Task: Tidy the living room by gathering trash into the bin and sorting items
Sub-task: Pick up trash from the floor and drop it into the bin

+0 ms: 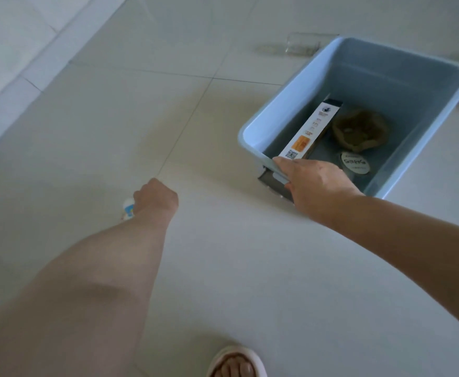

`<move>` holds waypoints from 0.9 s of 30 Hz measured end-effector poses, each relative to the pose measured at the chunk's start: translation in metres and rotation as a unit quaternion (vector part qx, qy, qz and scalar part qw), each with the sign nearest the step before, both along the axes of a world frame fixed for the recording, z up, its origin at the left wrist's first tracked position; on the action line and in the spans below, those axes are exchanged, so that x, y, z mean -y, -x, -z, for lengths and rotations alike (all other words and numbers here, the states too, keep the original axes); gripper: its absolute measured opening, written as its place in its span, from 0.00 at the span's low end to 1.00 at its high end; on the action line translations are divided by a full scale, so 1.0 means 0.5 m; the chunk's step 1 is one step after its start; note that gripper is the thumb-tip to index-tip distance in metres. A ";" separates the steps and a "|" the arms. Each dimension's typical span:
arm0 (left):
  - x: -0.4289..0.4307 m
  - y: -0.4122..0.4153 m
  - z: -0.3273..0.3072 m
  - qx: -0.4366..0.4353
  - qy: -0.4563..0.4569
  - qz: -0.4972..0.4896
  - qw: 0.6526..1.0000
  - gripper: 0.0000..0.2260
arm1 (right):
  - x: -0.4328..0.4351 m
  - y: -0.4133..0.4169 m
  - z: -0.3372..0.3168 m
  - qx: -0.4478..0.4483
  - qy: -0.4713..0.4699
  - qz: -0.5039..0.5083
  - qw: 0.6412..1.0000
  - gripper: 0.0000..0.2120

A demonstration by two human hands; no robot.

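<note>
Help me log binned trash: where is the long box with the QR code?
Head view, right side: the long box lies inside the blue bin along its left wall, beside a brown wad, near the right hand.

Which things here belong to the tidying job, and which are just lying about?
In the job: bin, gripped by the right hand; box, brown wad and round lid inside it; small packet in the left hand.
Lying about: clear glass beyond the bin; slipper.

My head camera looks steeply down at the floor (222, 268), close above my left hand (154, 198) and right hand (315, 183), bin (277, 110) ahead-right.
</note>
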State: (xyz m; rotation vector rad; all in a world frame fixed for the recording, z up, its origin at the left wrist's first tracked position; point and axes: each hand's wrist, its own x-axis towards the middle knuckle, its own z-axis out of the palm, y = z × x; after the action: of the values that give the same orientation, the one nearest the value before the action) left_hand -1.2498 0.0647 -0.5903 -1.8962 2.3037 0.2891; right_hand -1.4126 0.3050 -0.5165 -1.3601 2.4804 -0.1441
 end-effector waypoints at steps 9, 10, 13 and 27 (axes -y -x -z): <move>0.063 -0.080 0.031 0.044 0.013 -0.150 0.988 0.23 | 0.051 -0.027 0.009 0.007 0.035 -0.028 0.999 0.19; 0.067 -0.085 0.033 0.045 0.008 -0.163 0.985 0.22 | 0.054 -0.028 0.009 0.012 0.041 -0.028 0.999 0.19; 0.077 -0.107 0.035 0.055 -0.008 -0.188 0.981 0.21 | 0.061 -0.030 0.007 0.016 0.051 -0.026 0.998 0.20; 0.009 -0.036 0.028 -0.041 -0.124 -0.111 0.985 0.13 | 0.049 -0.027 0.021 -0.019 0.040 -0.023 0.999 0.23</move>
State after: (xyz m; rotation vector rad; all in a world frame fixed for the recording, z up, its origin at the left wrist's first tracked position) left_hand -1.2316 0.0602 -0.6040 -2.0413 1.9911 0.6592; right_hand -1.3991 0.2806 -0.5271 -1.4638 2.4971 -0.2109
